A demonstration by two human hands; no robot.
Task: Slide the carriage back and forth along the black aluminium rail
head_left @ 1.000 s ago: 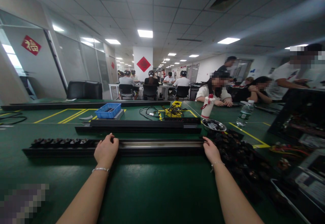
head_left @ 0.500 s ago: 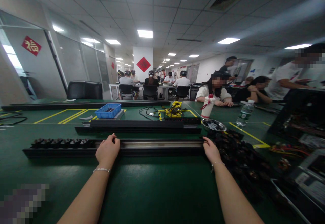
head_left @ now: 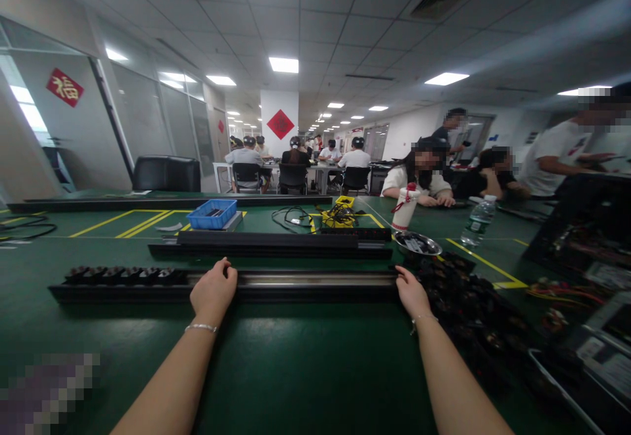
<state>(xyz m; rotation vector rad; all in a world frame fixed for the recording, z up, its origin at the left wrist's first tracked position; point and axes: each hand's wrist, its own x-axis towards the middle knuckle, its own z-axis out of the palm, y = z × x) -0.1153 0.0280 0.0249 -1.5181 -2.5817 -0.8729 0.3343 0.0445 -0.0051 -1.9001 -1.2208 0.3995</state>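
A long black rail (head_left: pixel 315 285) with a shiny metal channel lies crosswise on the green table. Its left part carries a row of black socket modules (head_left: pixel 123 273). My left hand (head_left: pixel 213 291) rests on the rail just right of those modules, fingers curled over its top. At the rail's right end my right hand (head_left: pixel 410 292) presses against it, beside a heap of loose black modules (head_left: pixel 473 310).
A second black rail (head_left: pixel 269 244) lies behind the first. Further back are a blue tray (head_left: pixel 211 213), yellow cables (head_left: pixel 338 214), a metal bowl (head_left: pixel 417 244), a white bottle (head_left: pixel 405 206) and a water bottle (head_left: pixel 477 221). People sit at far tables and at right.
My left hand has slid a little to the right along the rail. The right hand stays at the rail's end. The view has shifted slightly.
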